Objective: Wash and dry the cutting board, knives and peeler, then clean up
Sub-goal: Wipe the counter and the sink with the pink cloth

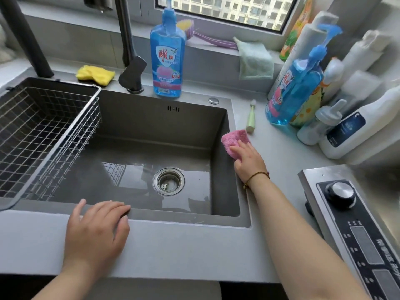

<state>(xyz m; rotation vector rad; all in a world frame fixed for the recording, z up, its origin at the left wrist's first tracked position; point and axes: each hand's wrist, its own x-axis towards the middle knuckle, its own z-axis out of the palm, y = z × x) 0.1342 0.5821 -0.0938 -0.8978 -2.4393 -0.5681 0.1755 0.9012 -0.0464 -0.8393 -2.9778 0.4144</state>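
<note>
We find the pink cloth (pixel 234 140) on the counter (pixel 279 165) at the right rim of the sink (pixel 151 122), one corner overhanging the basin. The board, knives and peeler are not in view, so we judge washing done and clean-up in hand. The right hand (pixel 249 162) presses the cloth with fingers laid flat; whether the thumb tucks beneath, we cannot tell. The left hand (pixel 97 230) rests spread and empty on the front rim. We advise firm, overlapping strokes toward the basin, clear of the small green brush (pixel 251 118) just beyond.
</note>
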